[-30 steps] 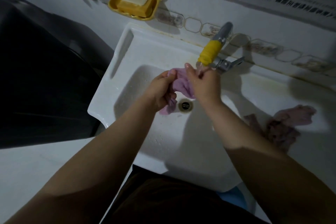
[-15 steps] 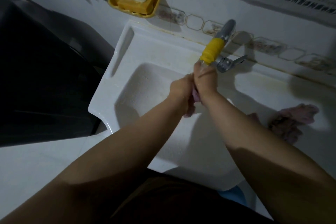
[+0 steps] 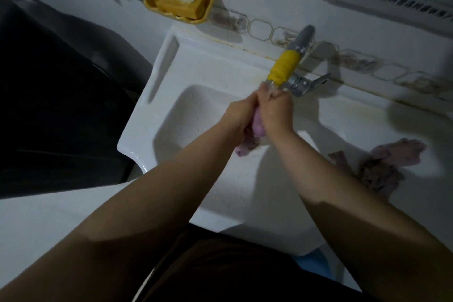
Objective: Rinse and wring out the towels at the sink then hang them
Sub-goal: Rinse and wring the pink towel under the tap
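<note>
A small pink towel (image 3: 331, 127) is bunched between both my hands over the basin of the white sink (image 3: 171, 115), just below the tap (image 3: 285, 68) with its yellow wrap. My left hand (image 3: 239, 115) grips the towel from the left and my right hand (image 3: 277, 108) grips it from the right, palms pressed close together. A tail of the towel hangs out below my hands. Most of the cloth is hidden inside my fists. A second pink towel (image 3: 382, 164) lies crumpled on the sink's right ledge.
A yellow soap dish (image 3: 179, 5) with a white soap bar hangs on the tiled wall above the sink's left corner. A dark appliance (image 3: 61, 105) stands to the left of the sink. The tap's metal lever (image 3: 316, 81) points right.
My hands have closed together on the towel under the tap, squeezing it into a tight bunch; a second ago it was spread looser between them. The drain is now hidden.
</note>
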A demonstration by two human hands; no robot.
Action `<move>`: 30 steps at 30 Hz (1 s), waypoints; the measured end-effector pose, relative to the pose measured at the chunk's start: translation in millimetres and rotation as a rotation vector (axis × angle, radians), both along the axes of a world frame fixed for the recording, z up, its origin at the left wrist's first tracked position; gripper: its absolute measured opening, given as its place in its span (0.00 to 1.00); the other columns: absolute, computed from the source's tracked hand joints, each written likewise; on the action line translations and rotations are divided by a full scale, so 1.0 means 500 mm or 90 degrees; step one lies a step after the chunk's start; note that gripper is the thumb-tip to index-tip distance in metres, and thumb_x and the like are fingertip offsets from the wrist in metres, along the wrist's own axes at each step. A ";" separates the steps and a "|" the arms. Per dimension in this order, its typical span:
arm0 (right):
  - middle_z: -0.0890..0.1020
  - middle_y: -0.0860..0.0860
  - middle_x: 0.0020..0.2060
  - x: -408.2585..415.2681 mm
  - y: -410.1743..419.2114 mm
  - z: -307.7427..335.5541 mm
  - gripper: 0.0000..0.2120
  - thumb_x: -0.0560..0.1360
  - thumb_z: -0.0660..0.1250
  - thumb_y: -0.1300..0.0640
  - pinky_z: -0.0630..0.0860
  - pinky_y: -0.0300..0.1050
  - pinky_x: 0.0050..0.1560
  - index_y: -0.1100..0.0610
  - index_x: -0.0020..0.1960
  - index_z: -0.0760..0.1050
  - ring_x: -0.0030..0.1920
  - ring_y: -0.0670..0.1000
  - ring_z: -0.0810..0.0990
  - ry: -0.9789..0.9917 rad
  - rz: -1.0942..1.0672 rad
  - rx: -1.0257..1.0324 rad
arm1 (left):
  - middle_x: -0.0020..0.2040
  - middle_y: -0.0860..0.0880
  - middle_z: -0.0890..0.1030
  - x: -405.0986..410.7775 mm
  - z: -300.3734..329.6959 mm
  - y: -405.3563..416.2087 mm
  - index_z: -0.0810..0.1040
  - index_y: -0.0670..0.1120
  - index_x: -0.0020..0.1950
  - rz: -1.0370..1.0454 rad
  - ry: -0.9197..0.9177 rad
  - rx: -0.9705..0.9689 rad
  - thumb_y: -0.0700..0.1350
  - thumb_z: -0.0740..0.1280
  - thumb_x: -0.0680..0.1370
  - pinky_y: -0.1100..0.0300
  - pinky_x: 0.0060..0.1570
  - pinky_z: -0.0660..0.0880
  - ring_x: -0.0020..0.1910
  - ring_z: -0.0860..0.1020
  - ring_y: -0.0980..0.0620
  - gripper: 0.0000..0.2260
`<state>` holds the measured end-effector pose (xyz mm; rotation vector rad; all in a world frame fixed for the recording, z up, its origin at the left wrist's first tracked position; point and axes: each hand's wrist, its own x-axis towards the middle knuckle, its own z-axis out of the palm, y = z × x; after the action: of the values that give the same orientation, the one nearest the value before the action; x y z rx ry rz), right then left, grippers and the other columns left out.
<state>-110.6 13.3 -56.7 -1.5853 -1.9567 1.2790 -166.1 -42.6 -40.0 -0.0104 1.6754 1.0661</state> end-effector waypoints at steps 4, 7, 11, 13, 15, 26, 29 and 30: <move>0.80 0.59 0.44 0.083 0.074 -0.055 0.09 0.79 0.58 0.54 0.72 0.50 0.46 0.57 0.46 0.75 0.47 0.57 0.78 -0.079 -0.009 -0.036 | 0.42 0.38 0.78 -0.016 0.027 -0.011 0.76 0.37 0.53 0.011 -0.113 0.106 0.55 0.61 0.81 0.60 0.32 0.78 0.32 0.77 0.48 0.20; 0.75 0.61 0.58 0.127 0.058 -0.061 0.17 0.81 0.55 0.48 0.69 0.50 0.52 0.60 0.59 0.72 0.59 0.61 0.73 -0.196 0.009 0.026 | 0.56 0.36 0.76 -0.029 0.036 -0.037 0.69 0.37 0.66 0.075 -0.296 0.158 0.51 0.57 0.83 0.53 0.40 0.81 0.46 0.79 0.43 0.20; 0.79 0.57 0.50 0.114 -0.015 -0.008 0.23 0.77 0.54 0.38 0.71 0.48 0.50 0.57 0.50 0.75 0.50 0.56 0.76 -0.085 0.080 0.005 | 0.71 0.38 0.66 -0.009 0.046 -0.054 0.63 0.40 0.74 0.181 -0.396 0.226 0.60 0.52 0.82 0.43 0.61 0.72 0.66 0.72 0.39 0.29; 0.83 0.51 0.41 0.103 -0.054 0.016 0.24 0.72 0.56 0.31 0.76 0.50 0.48 0.52 0.42 0.75 0.45 0.53 0.80 -0.085 0.219 -0.119 | 0.76 0.41 0.59 -0.002 0.052 -0.055 0.61 0.43 0.76 0.180 -0.380 0.238 0.64 0.48 0.80 0.45 0.62 0.69 0.71 0.66 0.40 0.32; 0.82 0.47 0.37 0.099 -0.065 0.024 0.14 0.72 0.64 0.38 0.79 0.50 0.47 0.48 0.40 0.74 0.43 0.51 0.82 -0.050 0.256 -0.170 | 0.79 0.43 0.53 -0.008 0.057 -0.059 0.60 0.45 0.77 0.121 -0.328 0.234 0.67 0.45 0.79 0.48 0.62 0.67 0.75 0.60 0.42 0.34; 0.73 0.49 0.44 0.072 -0.024 0.145 0.05 0.79 0.61 0.52 0.64 0.45 0.40 0.52 0.50 0.65 0.44 0.53 0.73 -0.218 0.566 0.126 | 0.42 0.49 0.85 -0.088 -0.008 -0.067 0.83 0.46 0.42 -0.309 0.045 0.201 0.66 0.33 0.77 0.53 0.63 0.69 0.48 0.81 0.53 0.42; 0.77 0.56 0.55 0.074 0.007 0.147 0.18 0.76 0.67 0.52 0.66 0.44 0.44 0.58 0.60 0.66 0.54 0.57 0.76 -0.255 0.478 0.107 | 0.50 0.50 0.81 -0.069 -0.033 -0.064 0.77 0.47 0.52 -0.343 0.066 0.195 0.73 0.39 0.73 0.49 0.68 0.67 0.52 0.77 0.53 0.38; 0.76 0.57 0.60 0.076 0.014 0.147 0.23 0.74 0.69 0.52 0.67 0.44 0.47 0.60 0.64 0.64 0.58 0.58 0.76 -0.263 0.455 0.101 | 0.56 0.51 0.79 -0.064 -0.040 -0.065 0.76 0.48 0.58 -0.341 0.117 0.203 0.72 0.42 0.74 0.50 0.70 0.65 0.56 0.75 0.54 0.35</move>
<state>-72.6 20.4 16.7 -1.1667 -2.9779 1.0088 -198.2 -74.9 -60.2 0.7219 1.5234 0.9214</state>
